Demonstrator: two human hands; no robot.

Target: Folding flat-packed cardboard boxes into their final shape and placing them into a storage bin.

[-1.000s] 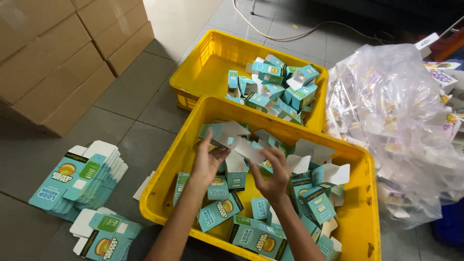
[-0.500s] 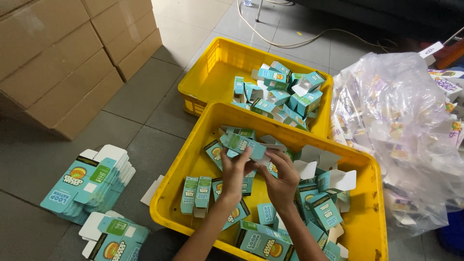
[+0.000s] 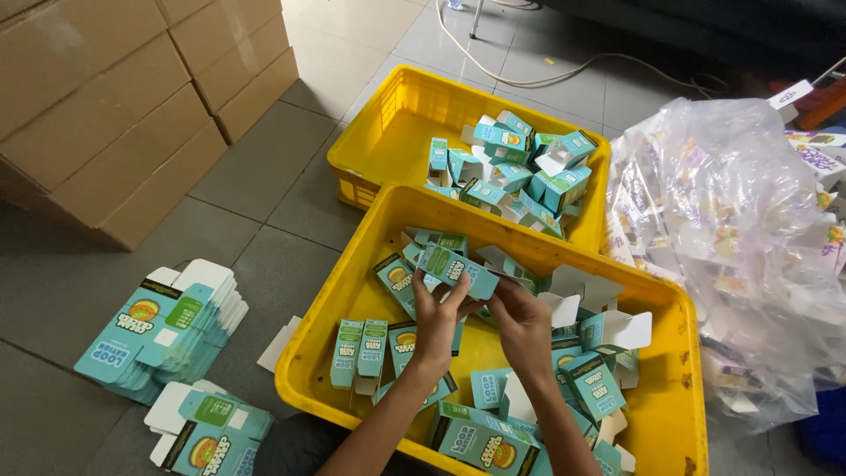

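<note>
Over a yellow crate (image 3: pixel 335 353) on a grey tiled floor, a person's left hand (image 3: pixel 438 319) and right hand (image 3: pixel 520 317) work a small teal carton (image 3: pixel 456 269), held up just above the jumble of like cartons inside. The carton lies tilted across the tips of the left fingers (image 3: pixel 456 293), which curl up and pinch its lower edge, the thumb on the near face. The right fingers (image 3: pixel 502 295) bend inward close beside the carton's right end; whether they press its flap or merely meet it cannot be told. Under both palms lie folded teal cartons (image 3: pixel 590 383), some with white flaps open, and two flat ones (image 3: pixel 359 351) rest just left of the left wrist. Beyond the fingertips a second yellow crate (image 3: pixel 397 123) holds more assembled cartons (image 3: pixel 520 172). Well left of the hands, stacks of unfolded flat blanks (image 3: pixel 159 339) sit on the floor, with brown cardboard boxes (image 3: pixel 115 106) behind. To the right of the hands bulges a clear plastic bag (image 3: pixel 731 247).
</note>
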